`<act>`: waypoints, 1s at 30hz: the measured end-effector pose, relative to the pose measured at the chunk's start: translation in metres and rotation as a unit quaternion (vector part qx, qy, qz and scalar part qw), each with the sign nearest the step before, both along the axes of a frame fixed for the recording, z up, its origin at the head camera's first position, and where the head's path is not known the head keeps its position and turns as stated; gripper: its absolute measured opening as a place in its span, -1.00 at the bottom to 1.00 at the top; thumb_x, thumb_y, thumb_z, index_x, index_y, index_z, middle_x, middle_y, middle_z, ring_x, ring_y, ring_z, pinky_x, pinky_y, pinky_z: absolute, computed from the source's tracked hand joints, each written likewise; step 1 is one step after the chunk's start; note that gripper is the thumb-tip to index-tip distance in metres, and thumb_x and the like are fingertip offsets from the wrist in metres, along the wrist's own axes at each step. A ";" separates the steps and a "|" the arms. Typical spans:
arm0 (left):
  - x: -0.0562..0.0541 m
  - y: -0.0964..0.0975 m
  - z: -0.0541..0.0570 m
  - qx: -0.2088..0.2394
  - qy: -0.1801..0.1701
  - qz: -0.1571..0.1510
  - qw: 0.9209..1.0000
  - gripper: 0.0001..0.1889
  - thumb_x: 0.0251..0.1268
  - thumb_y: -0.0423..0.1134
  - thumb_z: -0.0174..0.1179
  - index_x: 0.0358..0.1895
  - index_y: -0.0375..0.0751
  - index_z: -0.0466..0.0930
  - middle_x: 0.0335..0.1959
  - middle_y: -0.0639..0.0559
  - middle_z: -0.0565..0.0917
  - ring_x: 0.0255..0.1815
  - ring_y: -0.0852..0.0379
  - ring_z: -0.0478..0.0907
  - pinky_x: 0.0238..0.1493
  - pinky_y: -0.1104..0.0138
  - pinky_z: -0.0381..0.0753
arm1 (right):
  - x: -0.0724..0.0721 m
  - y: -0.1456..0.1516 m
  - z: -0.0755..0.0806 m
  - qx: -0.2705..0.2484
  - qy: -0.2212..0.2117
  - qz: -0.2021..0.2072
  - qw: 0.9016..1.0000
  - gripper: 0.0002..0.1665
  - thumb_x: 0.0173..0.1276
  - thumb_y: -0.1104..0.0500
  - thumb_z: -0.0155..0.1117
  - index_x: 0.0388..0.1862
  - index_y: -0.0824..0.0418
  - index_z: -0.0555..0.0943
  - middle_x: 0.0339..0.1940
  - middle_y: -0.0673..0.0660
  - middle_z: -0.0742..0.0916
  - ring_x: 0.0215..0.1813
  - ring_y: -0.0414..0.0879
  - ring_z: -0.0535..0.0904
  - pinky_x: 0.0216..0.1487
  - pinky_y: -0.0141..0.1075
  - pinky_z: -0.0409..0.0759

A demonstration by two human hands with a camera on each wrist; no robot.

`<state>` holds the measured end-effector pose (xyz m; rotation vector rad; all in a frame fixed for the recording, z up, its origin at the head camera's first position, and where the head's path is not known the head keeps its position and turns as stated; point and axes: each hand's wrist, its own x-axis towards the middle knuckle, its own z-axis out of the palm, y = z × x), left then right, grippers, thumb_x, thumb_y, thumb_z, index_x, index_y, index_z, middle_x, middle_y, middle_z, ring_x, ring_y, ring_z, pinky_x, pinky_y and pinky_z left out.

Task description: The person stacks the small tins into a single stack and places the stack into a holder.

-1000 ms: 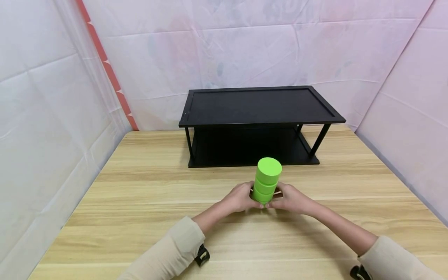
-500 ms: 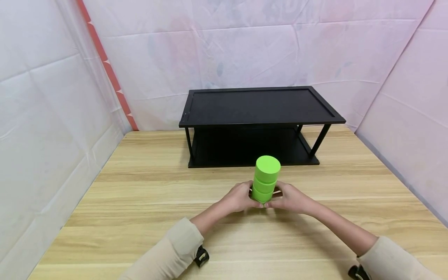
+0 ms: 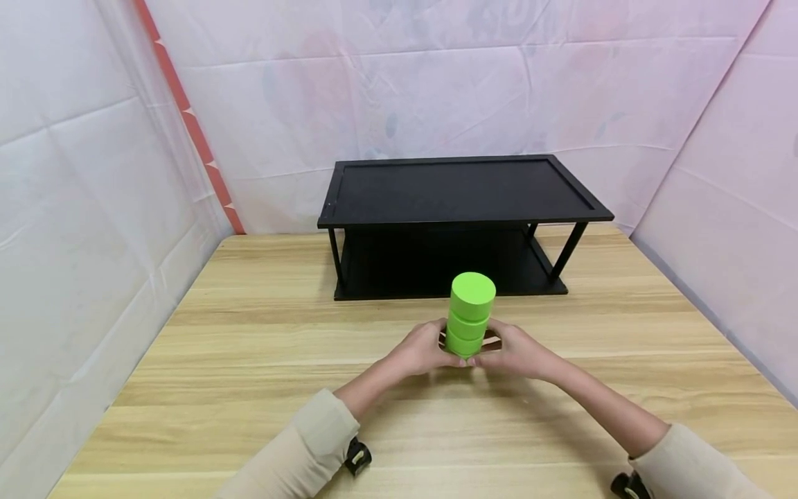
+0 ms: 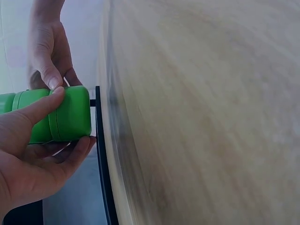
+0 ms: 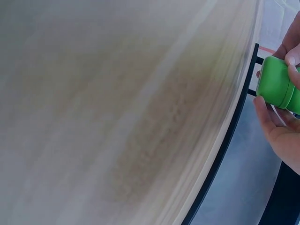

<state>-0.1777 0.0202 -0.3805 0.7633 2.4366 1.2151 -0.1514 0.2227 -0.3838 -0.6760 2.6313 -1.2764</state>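
A bright green cylindrical canister (image 3: 469, 313) with ring grooves stands roughly upright between both hands in the head view. My left hand (image 3: 424, 348) grips its lower part from the left, thumb at the near side. From the right, my right hand (image 3: 516, 352) holds the same part, its thumb tip close to the left thumb. In the left wrist view the canister (image 4: 72, 115) has a rounded base, with a gap between base and tabletop. Fingers of both hands wrap behind it, partly hidden. The right wrist view catches the canister (image 5: 274, 82) at its right edge.
Just beyond the hands, a black two-tier shelf (image 3: 461, 190) stands on the wooden table (image 3: 262, 346). The canister's top overlaps the lower tier's front in the head view. White sheets (image 3: 436, 104) enclose the back and both sides.
Both hands have carried the canister slightly left and upward in the head view, toward the shelf. Their grip on it looks the same.
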 end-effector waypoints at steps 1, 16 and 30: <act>0.000 0.000 0.000 0.004 0.000 0.000 1.000 -0.48 -0.12 -0.24 0.47 -0.03 -0.26 0.49 -0.24 0.05 0.59 -0.25 0.23 0.52 -0.21 0.43 0.51 | 0.000 0.000 0.001 -0.002 -0.002 0.000 1.000 -0.38 0.06 0.17 0.44 0.05 0.41 0.44 -0.03 0.27 0.59 -0.02 0.16 0.54 -0.05 -0.13 0.55; -0.001 -0.004 0.004 0.018 -0.013 0.009 1.000 -0.46 -0.12 -0.23 0.46 0.00 -0.25 0.49 -0.22 0.06 0.59 -0.19 0.19 0.52 -0.18 0.41 0.52 | 0.000 -0.003 0.007 -0.027 -0.032 -0.005 0.999 -0.36 0.09 0.16 0.42 0.09 0.41 0.40 0.00 0.29 0.56 -0.01 0.17 0.53 -0.05 -0.15 0.56; -0.003 -0.012 0.002 0.054 -0.017 0.004 0.998 -0.48 -0.09 -0.18 0.46 -0.02 -0.27 0.50 -0.23 0.08 0.59 -0.22 0.20 0.53 -0.21 0.44 0.53 | -0.002 -0.007 0.011 -0.025 -0.027 -0.005 0.999 -0.36 0.08 0.18 0.43 0.10 0.39 0.40 -0.01 0.27 0.57 -0.01 0.15 0.53 -0.06 -0.18 0.56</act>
